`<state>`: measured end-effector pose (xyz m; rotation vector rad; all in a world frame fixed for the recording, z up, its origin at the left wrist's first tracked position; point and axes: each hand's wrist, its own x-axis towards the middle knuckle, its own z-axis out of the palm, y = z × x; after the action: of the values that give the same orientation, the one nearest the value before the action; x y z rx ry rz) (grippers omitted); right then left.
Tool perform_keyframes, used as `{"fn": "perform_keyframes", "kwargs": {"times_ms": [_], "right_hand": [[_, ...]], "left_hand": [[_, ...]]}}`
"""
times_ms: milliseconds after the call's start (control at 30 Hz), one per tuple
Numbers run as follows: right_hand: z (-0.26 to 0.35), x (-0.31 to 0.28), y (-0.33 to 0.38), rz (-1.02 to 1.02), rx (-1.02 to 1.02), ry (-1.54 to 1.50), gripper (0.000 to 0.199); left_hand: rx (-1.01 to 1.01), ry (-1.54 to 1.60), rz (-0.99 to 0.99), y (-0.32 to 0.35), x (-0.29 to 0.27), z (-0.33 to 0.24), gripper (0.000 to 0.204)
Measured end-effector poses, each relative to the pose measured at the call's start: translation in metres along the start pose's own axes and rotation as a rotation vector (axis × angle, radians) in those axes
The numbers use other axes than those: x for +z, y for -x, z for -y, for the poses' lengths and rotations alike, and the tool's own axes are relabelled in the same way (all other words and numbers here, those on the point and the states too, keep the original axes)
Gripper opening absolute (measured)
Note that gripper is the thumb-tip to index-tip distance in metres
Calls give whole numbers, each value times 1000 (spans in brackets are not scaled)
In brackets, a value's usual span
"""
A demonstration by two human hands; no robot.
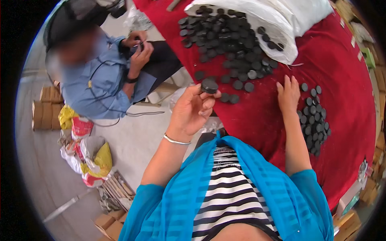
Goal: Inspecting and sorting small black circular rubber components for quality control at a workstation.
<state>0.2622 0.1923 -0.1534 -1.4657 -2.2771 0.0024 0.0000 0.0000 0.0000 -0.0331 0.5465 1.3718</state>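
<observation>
The left hand point(192, 109) was raised above the table edge, its fingers curled and closed on one round black disc point(209, 86), pinched between thumb and fingertips with the flat face turned up. The right hand point(288, 95) lay flat, palm down, on the red tablecloth point(341, 68), fingers extended and slightly spread, gripping nothing. It rested between the large heap of black discs point(231, 40) spilling from the white sack point(277, 18) and a smaller pile of discs point(314, 120) just beside its wrist.

In my judgement, the step was inspection or sorting of single discs. To do it well, the disc should be held by its rim so both faces stay visible, and turned once before release. The free hand should steady the nearer pile, since loose discs lay close to the table edge and could roll off. One disc at a time appeared advisable.

A second person in a blue shirt point(98, 80) sat well apart, hands busy with a small dark item I could not identify.
</observation>
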Motion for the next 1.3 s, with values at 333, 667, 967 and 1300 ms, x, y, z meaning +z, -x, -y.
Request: {"fn": "perform_keyframes", "kwargs": {"times_ms": [333,667,967,1300], "right_hand": [[3,10,11,-36,231,-12,56],[8,1,10,22,263,6,53],[0,1,12,47,221,71,52],[8,2,10,97,234,65,51]], "left_hand": [[-94,-1148,-54,-113,32,105,28],[-94,-1150,71,-116,32,117,18],[549,-1654,-491,-95,-74,19,18],[462,-2271,-316,-166,-49,-1,38]]}}
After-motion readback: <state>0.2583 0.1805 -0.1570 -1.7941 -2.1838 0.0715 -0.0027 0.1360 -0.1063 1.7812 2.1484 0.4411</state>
